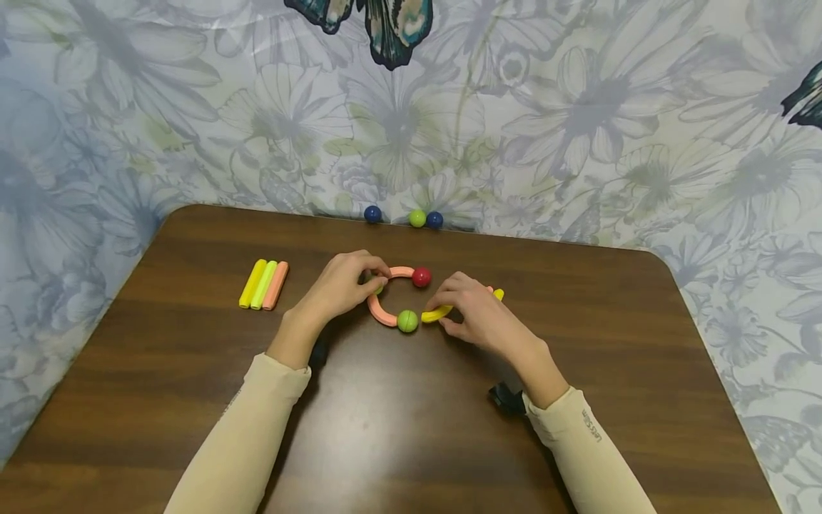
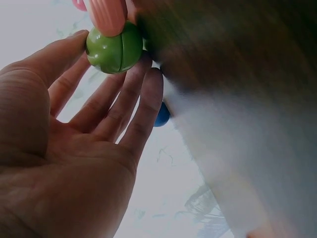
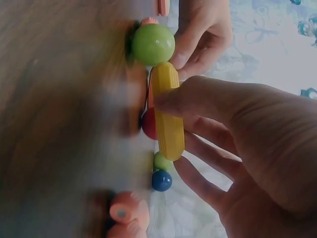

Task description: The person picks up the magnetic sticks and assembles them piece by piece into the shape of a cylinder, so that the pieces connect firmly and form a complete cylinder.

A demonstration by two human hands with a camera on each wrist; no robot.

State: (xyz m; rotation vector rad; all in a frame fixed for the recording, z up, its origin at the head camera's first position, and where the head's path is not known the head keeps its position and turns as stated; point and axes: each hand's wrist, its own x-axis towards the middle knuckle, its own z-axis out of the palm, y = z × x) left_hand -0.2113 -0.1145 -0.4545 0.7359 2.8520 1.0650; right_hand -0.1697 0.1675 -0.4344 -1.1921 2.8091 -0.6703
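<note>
One yellow bar in right grip

The left hand is pinching a green ball that is touching a grooved salmon piece. On the far side, a blue ball is showing past the hand, and the brown desk is filling the right.

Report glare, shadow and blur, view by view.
Head: pale glare on the table, a shadow beside the left sleeve; left wrist: wall washed out, table blurred, green ball clearer with a small highlight; right wrist: table smeared by blur, yellow piece fairly clear.
</note>
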